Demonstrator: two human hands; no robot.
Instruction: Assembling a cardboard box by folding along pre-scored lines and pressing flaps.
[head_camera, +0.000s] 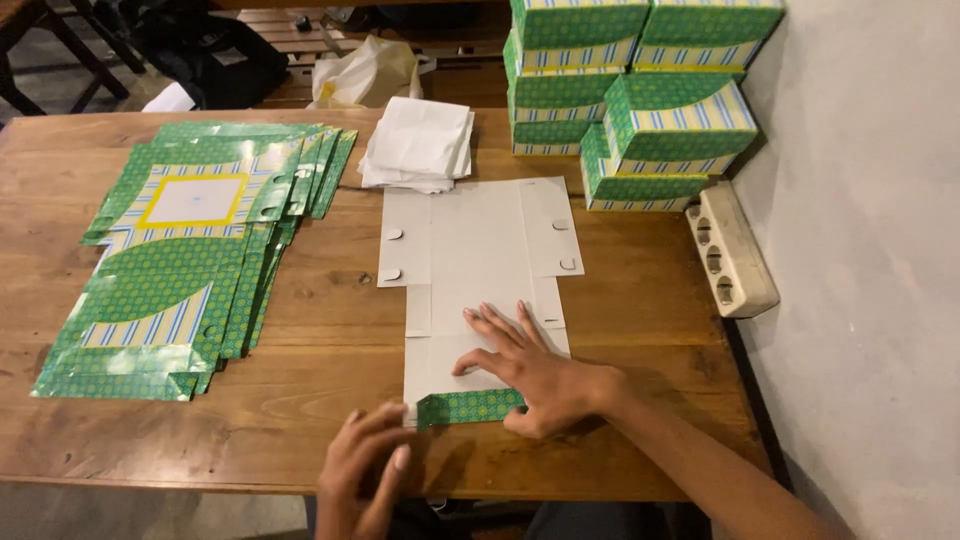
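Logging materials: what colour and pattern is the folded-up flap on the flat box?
Green with small yellow dots, on the flap; the head view shows it.
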